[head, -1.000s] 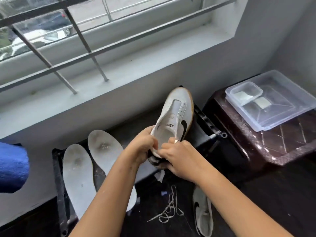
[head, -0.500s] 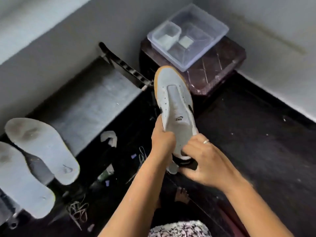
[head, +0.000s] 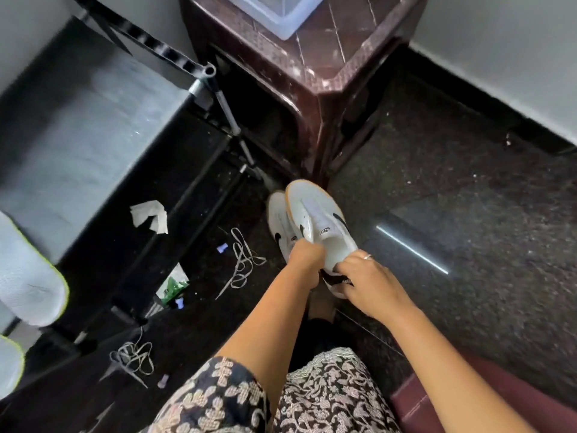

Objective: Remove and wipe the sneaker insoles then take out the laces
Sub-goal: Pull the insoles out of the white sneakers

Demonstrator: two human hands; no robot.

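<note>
sneaker (head: 321, 226) gripped at its heel by left hand (head: 304, 260) and right hand (head: 371, 285), fingers curled, low over floor (head: 468, 198) beside second sneaker (head: 278, 225) | laces (head: 243, 260) lie on floor | to be lowered sole-flat, grips released together

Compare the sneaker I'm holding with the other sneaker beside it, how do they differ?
The held sneaker is gripped at its heel end by the left hand and right hand; the other sneaker lies on the floor, in neither hand. The held sneaker shows its whole top and tan sole edge; the other sneaker is half hidden behind it. Both are white with black side marks.
</note>
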